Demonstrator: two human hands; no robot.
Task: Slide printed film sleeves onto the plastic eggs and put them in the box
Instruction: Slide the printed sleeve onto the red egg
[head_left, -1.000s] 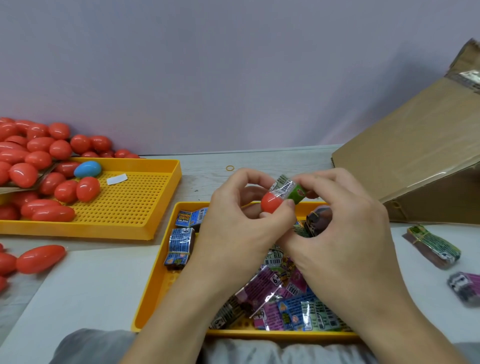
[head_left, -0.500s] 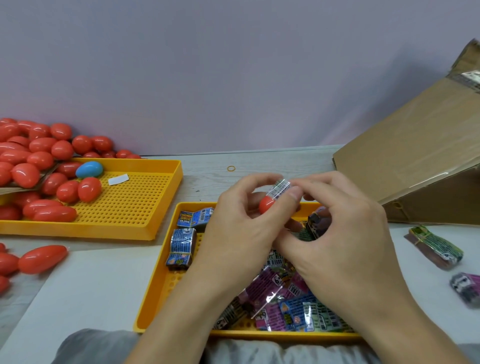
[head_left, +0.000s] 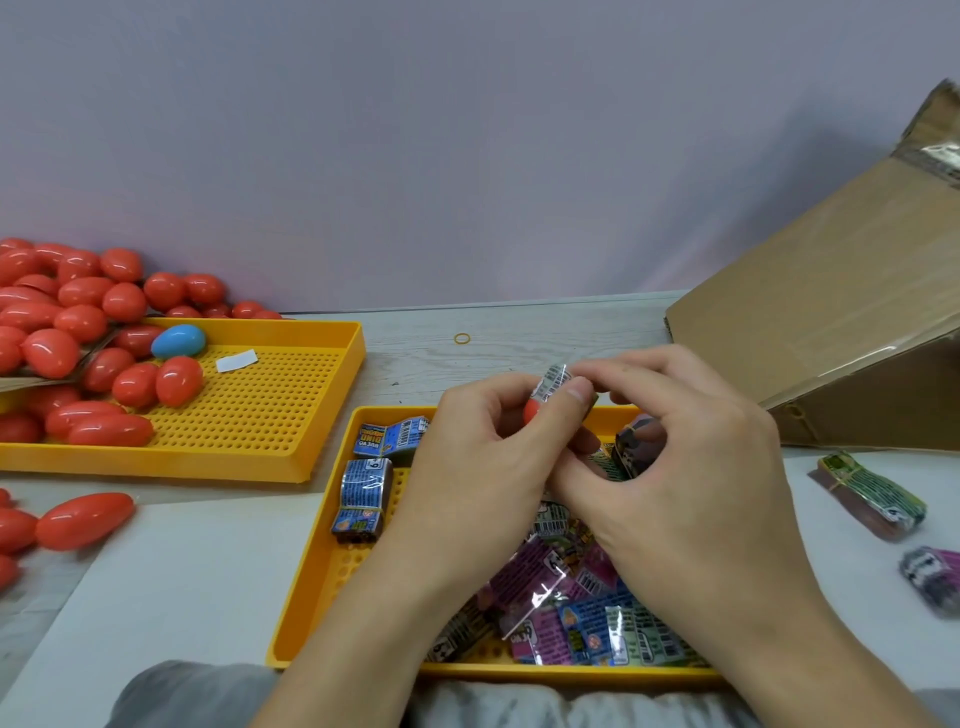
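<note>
Both hands meet above the near yellow tray (head_left: 332, 566). My left hand (head_left: 483, 467) grips a red plastic egg (head_left: 532, 410); only its left tip shows. A printed film sleeve (head_left: 554, 382) with a barcode covers most of the egg. My right hand (head_left: 691, 467) pinches the sleeve's right end with thumb and forefinger. Loose printed sleeves (head_left: 566, 618) in purple, blue and green lie in the near tray, with banded blue sleeve packs (head_left: 363, 493) at its left. The open cardboard box (head_left: 841, 312) stands at the right.
A second yellow tray (head_left: 270, 395) at the left holds red eggs (head_left: 130, 384) and one blue egg (head_left: 178, 341). More red eggs (head_left: 85, 519) lie on the table at the left edge. Two sleeve packs (head_left: 878, 496) rest right of the near tray. A small rubber band (head_left: 462, 339) lies beyond.
The sleeve has slid further over the egg, so less red shows. Both hands stayed above the near tray, turning the egg slightly.
</note>
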